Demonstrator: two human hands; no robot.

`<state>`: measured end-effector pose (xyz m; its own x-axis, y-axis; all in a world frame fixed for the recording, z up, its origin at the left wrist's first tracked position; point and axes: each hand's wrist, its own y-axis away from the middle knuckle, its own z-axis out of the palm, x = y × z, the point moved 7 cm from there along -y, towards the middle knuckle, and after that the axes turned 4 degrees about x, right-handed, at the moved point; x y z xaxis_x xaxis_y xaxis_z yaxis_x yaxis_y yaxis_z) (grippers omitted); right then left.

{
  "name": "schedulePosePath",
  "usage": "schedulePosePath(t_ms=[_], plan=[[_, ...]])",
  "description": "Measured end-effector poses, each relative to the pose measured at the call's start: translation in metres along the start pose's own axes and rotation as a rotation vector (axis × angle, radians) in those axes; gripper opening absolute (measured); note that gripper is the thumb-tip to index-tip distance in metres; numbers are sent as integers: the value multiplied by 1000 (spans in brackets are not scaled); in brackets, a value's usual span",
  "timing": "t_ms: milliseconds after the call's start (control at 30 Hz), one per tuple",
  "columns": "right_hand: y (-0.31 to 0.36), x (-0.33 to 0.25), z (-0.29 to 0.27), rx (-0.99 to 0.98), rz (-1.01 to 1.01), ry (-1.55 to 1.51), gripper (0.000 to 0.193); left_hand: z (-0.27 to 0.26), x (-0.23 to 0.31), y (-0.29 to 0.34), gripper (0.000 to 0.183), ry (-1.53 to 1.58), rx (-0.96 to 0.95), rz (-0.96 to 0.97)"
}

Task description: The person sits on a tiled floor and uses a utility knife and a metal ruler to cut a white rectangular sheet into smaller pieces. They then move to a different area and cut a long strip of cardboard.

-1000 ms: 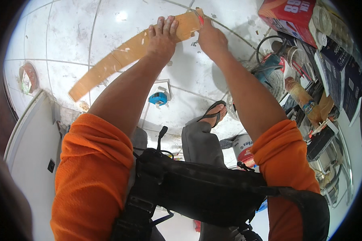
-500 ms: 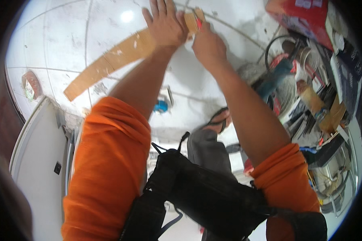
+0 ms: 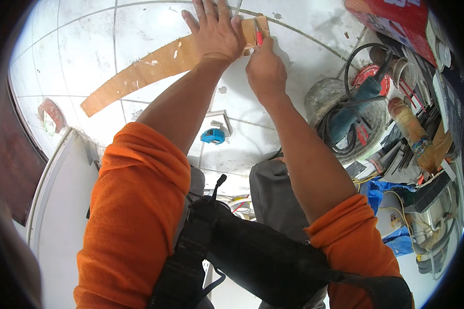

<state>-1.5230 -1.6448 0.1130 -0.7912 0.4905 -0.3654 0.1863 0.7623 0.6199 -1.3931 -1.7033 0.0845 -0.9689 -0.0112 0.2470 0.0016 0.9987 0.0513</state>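
A long brown strip of thin board (image 3: 139, 74), maybe cardboard or plywood, lies on the white tiled floor, running from far middle to left. My left hand (image 3: 217, 38) rests flat on it near its right end, fingers spread. Just right of that, my right hand (image 3: 266, 69) is closed round a red-handled utility knife (image 3: 259, 38). Its thin blade touches or hovers over the strip's right end; I cannot tell which. A blue tape measure (image 3: 213, 136) lies on the floor between my forearms, beside a small square plate (image 3: 219, 121).
On the right, a bucket (image 3: 319, 100) bears a teal power tool (image 3: 353, 110) with a black cord. Beyond stand a red bag (image 3: 392, 23) and a heap of tools and scraps. A white panel (image 3: 62, 190) leans at left, near a curved reddish piece (image 3: 51, 116).
My view has shifted, showing more of the tape measure and the bucket. Both hands keep their places on the strip, the right one still gripping the knife at its end.
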Motion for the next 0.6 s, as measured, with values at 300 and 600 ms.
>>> schedulePosePath(t_ms=[300, 600], plan=[[41, 34, 17, 39, 1, 1, 22, -5, 6, 3, 62, -168, 120, 69], [100, 80, 7, 72, 79, -65, 22, -2, 3, 0, 68, 12, 52, 79]])
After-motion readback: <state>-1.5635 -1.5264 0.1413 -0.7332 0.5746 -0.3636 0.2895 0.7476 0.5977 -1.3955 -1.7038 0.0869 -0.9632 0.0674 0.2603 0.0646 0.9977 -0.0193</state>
